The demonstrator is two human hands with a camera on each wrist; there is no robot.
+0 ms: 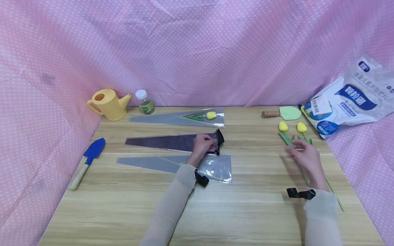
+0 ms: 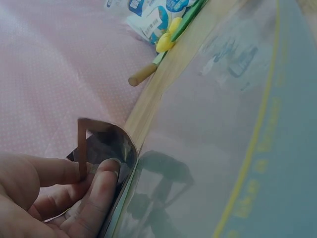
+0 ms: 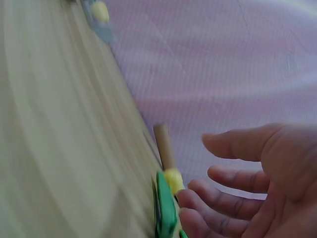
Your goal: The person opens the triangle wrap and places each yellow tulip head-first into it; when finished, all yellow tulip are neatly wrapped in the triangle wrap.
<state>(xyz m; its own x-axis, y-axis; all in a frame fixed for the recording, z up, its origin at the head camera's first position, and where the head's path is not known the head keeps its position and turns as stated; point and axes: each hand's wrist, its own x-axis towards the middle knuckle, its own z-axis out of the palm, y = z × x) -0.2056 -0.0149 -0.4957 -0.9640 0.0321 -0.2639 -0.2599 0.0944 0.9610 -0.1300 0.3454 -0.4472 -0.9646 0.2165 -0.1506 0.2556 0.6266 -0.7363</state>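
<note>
My left hand (image 1: 204,143) pinches the wide end of a dark, tapered flower sleeve (image 1: 163,140). Its opening stands raised in the left wrist view, where thumb and fingers hold the dark film (image 2: 106,136) by its edge. Over at the right, my right hand (image 1: 304,155) hovers over two yellow artificial tulips, its thumb and fingers apart with nothing between them. The left tulip (image 1: 283,126) and the right tulip (image 1: 302,127) have green leaves; their stems run partly hidden beneath this hand. In the right wrist view a green leaf (image 3: 166,206) stands close beside the fingertips.
A clear sleeve (image 1: 215,167) lies nearest me; another at the back holds a yellow tulip (image 1: 211,115). Around the edges are a blue trowel (image 1: 94,149), yellow watering can (image 1: 109,104), small jar (image 1: 145,102), green trowel (image 1: 290,113) and white bag (image 1: 347,102).
</note>
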